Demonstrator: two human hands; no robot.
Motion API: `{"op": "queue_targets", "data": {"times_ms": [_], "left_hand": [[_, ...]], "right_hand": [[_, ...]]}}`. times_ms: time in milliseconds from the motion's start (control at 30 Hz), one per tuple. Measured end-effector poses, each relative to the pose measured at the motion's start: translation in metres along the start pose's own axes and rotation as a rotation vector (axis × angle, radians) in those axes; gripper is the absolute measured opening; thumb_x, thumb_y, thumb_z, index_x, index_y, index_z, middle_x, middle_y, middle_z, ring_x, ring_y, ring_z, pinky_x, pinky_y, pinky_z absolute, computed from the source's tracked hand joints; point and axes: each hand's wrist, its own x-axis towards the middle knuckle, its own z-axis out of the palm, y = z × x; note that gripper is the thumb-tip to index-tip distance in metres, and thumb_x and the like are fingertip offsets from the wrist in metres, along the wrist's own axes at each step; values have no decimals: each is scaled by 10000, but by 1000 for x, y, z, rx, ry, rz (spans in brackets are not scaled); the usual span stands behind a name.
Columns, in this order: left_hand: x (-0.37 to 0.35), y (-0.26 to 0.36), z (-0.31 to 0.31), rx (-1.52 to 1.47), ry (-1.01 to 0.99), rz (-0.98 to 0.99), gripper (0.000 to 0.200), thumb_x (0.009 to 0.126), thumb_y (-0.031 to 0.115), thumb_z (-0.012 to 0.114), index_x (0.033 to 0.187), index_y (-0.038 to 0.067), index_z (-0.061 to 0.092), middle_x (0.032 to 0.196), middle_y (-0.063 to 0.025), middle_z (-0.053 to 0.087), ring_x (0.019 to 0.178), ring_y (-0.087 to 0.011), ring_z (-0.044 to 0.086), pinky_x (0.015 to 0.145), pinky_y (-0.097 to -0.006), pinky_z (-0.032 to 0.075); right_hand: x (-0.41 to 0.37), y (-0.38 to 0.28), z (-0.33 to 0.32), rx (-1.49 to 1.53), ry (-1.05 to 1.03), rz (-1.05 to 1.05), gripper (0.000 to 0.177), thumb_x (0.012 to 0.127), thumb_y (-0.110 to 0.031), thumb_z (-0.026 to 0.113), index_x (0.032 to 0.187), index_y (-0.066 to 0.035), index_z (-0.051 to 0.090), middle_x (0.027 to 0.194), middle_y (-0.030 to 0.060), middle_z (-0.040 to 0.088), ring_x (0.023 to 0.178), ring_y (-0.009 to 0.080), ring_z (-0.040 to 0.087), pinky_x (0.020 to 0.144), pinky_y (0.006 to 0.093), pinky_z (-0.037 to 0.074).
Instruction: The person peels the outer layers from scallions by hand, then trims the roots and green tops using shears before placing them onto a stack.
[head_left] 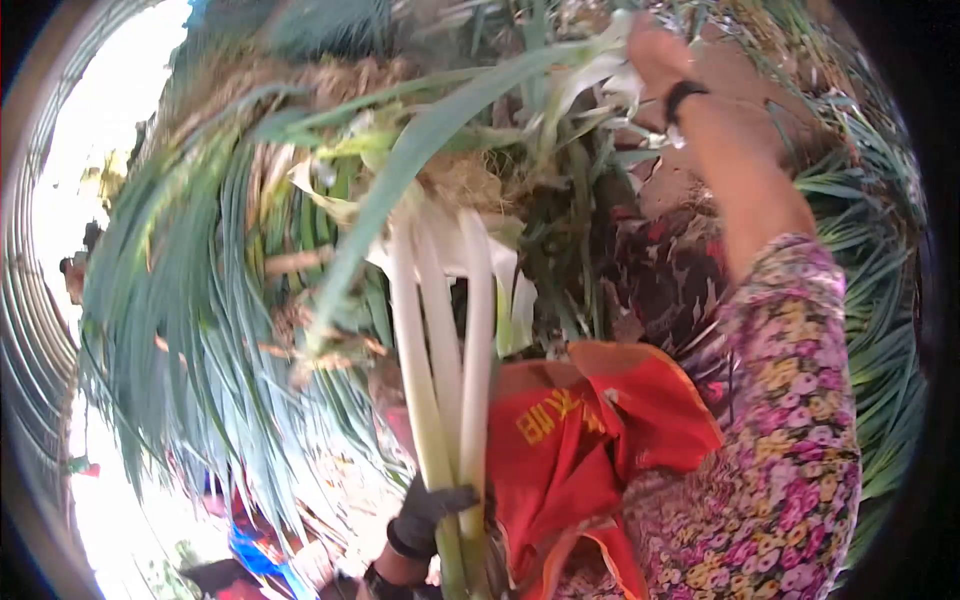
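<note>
Several long leeks (425,330), pale at the root end and green lower down, stand bunched in the centre. My left hand (432,512), in a dark glove, is closed around their green lower part near the bottom edge. My right hand (658,58), blurred, reaches out at the top right with a black band on its wrist. Its fingers are closed on stripped leek leaves (600,75), whitish and crumpled. A long green leaf (430,150) arcs from beside that hand across the front of the leeks. Fibrous roots show at the bunch's top.
A big heap of leeks with green leaves (190,290) fills the left side. More green leaves (880,300) line the right edge. Brown ground (710,165) shows near my right forearm. A red apron (560,430) and floral clothing lie below. Something blue (255,550) is at lower left.
</note>
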Motion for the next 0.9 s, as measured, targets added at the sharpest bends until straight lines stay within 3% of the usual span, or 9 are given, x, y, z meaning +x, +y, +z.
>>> {"op": "queue_targets", "data": {"times_ms": [33, 133, 200, 333, 467, 600, 667, 767, 900], "left_hand": [[-5, 2, -10, -180, -25, -66, 421, 796, 69, 636, 1171, -44, 485, 962, -148, 614, 865, -249, 618, 743, -380, 526], [22, 23, -16, -483, -305, -156, 461, 773, 93, 662, 1172, -50, 479, 964, -159, 612, 893, -280, 617, 790, -415, 516], [36, 36, -12, -418, -338, -124, 465, 770, 94, 667, 1172, -47, 480, 964, -156, 613, 892, -277, 618, 788, -412, 516], [41, 40, 4, -176, -283, -50, 472, 764, 95, 677, 1172, -42, 483, 963, -150, 616, 890, -271, 620, 786, -405, 516], [42, 21, 15, -41, -271, -49, 480, 757, 97, 687, 1171, -38, 485, 962, -143, 618, 888, -265, 622, 783, -399, 515], [44, -5, 17, 24, -289, -92, 488, 751, 98, 697, 1171, -33, 487, 962, -137, 621, 885, -259, 623, 780, -392, 515], [45, -17, 15, 44, -293, -101, 492, 747, 99, 702, 1171, -31, 488, 961, -134, 622, 884, -256, 624, 779, -389, 515], [43, -32, 13, 58, -304, -129, 498, 743, 100, 709, 1171, -27, 490, 961, -129, 624, 883, -252, 626, 777, -384, 515], [18, -60, -3, 104, -311, -159, 506, 736, 101, 719, 1171, -22, 492, 960, -123, 626, 880, -246, 628, 774, -377, 514]], "right_hand": [[-3, 3, -12, 89, 1, 90, 426, 906, -392, 448, 930, 10, 585, 838, 204, 626, 914, 413, 593, 837, 457, 453], [-41, -11, -18, -402, -370, -395, 541, 851, -426, 566, 1159, 15, 508, 1100, 217, 586, 1087, 396, 525, 890, 442, 427], [-92, -43, -35, -171, -530, -550, 790, 745, -503, 668, 1288, 15, 423, 1309, 225, 450, 1216, 374, 428, 957, 427, 389], [-193, -99, -31, 185, -591, -714, 1130, 623, -606, 710, 1397, 44, 203, 1396, 249, 318, 1309, 368, 313, 1076, 439, 262], [-234, -157, 3, 322, -243, -514, 1082, 643, -510, 740, 1396, 33, 185, 1370, 237, 354, 1300, 377, 319, 1066, 423, 263], [-243, -164, 82, 1357, -633, 84, 881, 718, -407, 706, 1348, 25, 267, 1295, 207, 437, 1218, 340, 415, 1002, 415, 335], [-233, -155, 76, 1185, -704, -107, 812, 728, -396, 699, 1300, 28, 308, 1265, 207, 458, 1180, 335, 439, 977, 411, 354], [-183, -129, 54, 423, -418, -597, 712, 743, -380, 690, 1228, 32, 370, 1220, 207, 490, 1122, 327, 475, 940, 404, 384], [-74, -75, 62, -57, -226, -586, 586, 763, -359, 677, 1131, 38, 453, 1160, 208, 532, 1046, 316, 524, 891, 395, 424]]}}
